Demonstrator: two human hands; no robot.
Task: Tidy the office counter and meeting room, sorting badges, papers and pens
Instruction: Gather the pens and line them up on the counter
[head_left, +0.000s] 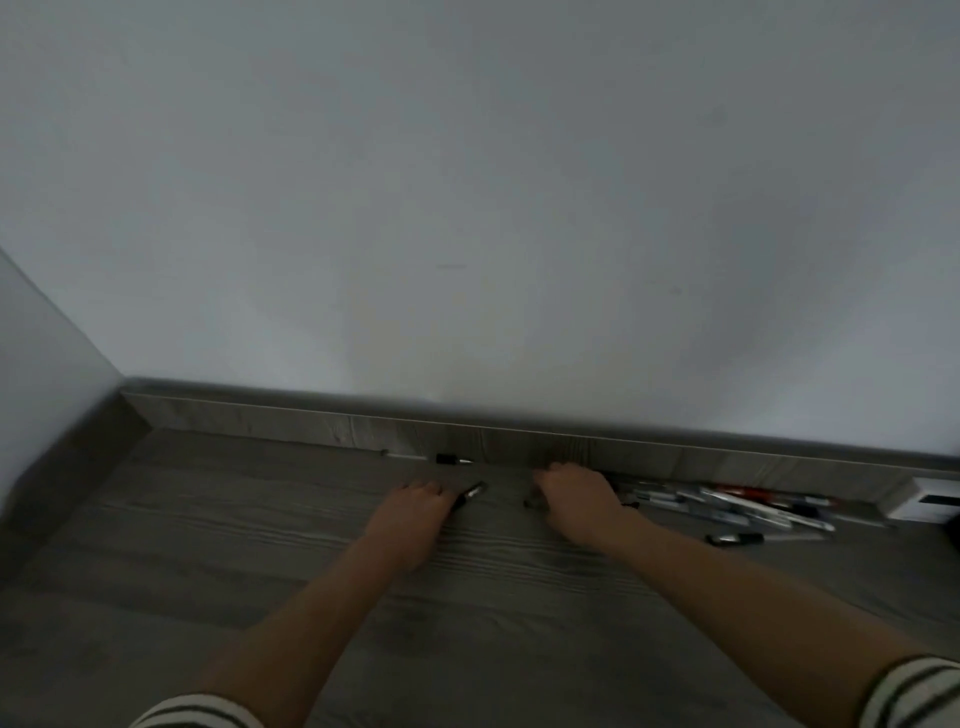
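Pens (737, 506) lie in a loose heap of slim white and dark barrels on the grey wood-grain floor (260, 545), against the skirting board (322, 428) at the floor's far right edge. One dark marker (453, 459) lies alone along the skirting. Left hand (410, 512) curls around a black pen (471, 492). Right hand (576, 496) is loosely fisted, knuckles up; contents cannot be told. Striped sleeve cuffs (909, 693). Blurred white box (924, 500) far right.
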